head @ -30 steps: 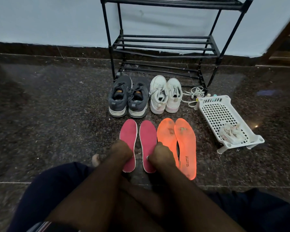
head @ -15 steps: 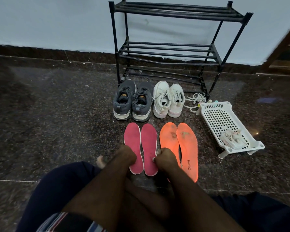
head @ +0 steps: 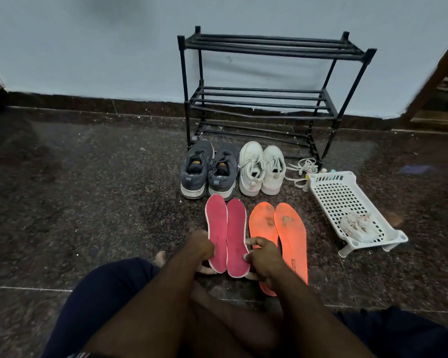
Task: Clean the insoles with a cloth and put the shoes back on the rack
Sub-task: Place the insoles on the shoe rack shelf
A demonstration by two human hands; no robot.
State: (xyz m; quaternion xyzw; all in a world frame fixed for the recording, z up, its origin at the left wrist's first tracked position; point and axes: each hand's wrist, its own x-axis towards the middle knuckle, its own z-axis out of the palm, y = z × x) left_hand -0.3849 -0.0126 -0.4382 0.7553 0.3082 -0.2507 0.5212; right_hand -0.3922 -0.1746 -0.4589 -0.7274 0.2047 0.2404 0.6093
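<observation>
**Two pink insoles in two hands, no cloth yet**

The person sits on the dark floor (head: pixel 88 202) with both arms reaching out in front. The left hand (head: pixel 201 245) grips the heel end of the left pink insole (head: pixel 216 228). Its fingers curl around the edge. The right hand (head: pixel 260 257) holds the heel end of the right pink insole (head: pixel 236 233), with the thumb on top and the fingers under it. The two pink insoles are side by side and almost touching. Their toe ends point at the shoes.

I think this is the start of the cleaning step. The insoles are out of the shoes, but nothing is being wiped yet. The cloth (head: pixel 357 226) looks like the crumpled white thing in the white basket (head: pixel 329 192), off to the right and well apart from the hands. So the next move needs one hand to let go and reach over for it.

The orange insoles (head: pixel 290 236) lie just beside the right hand. They have dirty spots near the toes. The grey shoes (head: pixel 207 171) and the white shoes (head: pixel 261 169) stand in a row on the floor, just in front of the black rack (head: pixel 269 99). No shoes are on the rack's shelves. The shoes go back there last, I think.
</observation>
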